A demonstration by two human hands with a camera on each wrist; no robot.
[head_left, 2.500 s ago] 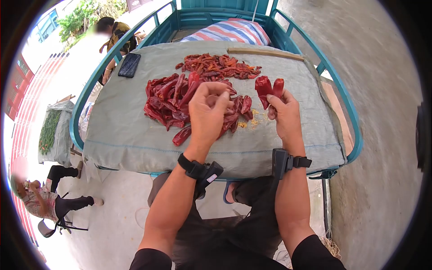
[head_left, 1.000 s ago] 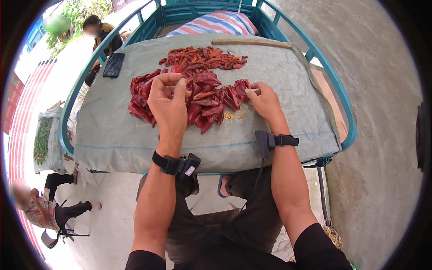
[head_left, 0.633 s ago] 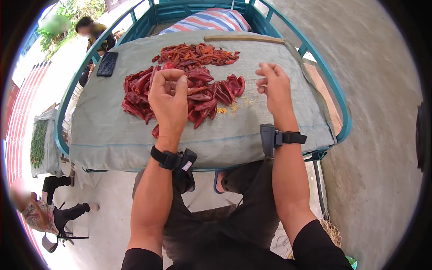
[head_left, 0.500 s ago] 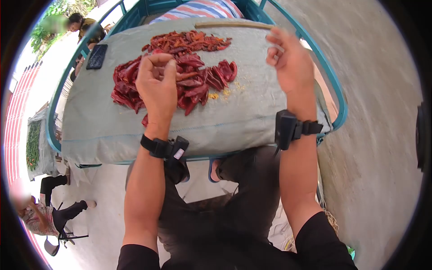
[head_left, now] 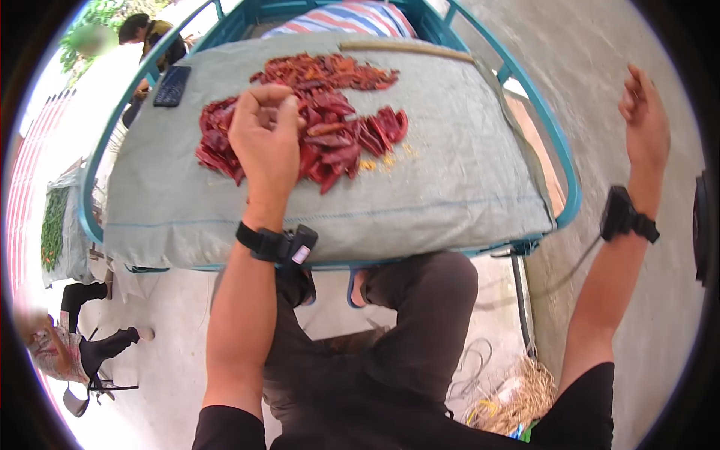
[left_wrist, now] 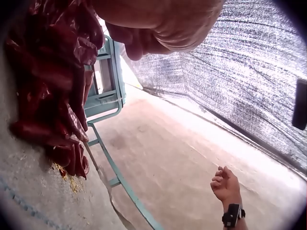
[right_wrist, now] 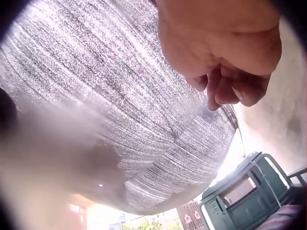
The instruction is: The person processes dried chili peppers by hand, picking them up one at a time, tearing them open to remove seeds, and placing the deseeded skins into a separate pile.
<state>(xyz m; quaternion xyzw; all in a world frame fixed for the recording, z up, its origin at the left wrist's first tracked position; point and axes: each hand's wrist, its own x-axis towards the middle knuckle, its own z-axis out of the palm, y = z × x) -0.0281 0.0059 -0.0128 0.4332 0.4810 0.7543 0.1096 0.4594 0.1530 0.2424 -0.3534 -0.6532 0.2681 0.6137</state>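
Dark red dried peppers (head_left: 326,142) lie heaped on a grey-green woven sheet (head_left: 450,172), with yellow seeds (head_left: 388,160) at their lower right. Smaller orange-red pieces (head_left: 322,71) form another pile behind. My left hand (head_left: 264,146) hovers over the left part of the heap, its fingers loosely curled and nothing visible in them. In the left wrist view, that hand (left_wrist: 163,21) is above and right of the peppers (left_wrist: 53,86). Far to the right, beyond the teal rail, my right hand (head_left: 646,124) hangs in the air, fingers loosely bent and empty.
A dark phone (head_left: 172,86) lies at the sheet's back left, and a wooden strip (head_left: 405,50) along its back. Teal rails (head_left: 551,124) flank the cart bed. Two people are at left, one seated (head_left: 60,349). Straw-like strands (head_left: 517,397) lie on the ground.
My right hand, earlier gripping red pepper pieces, has let them go at the heap's right end and swung far right past the rail. The left hand stays over the heap; the view has shifted.
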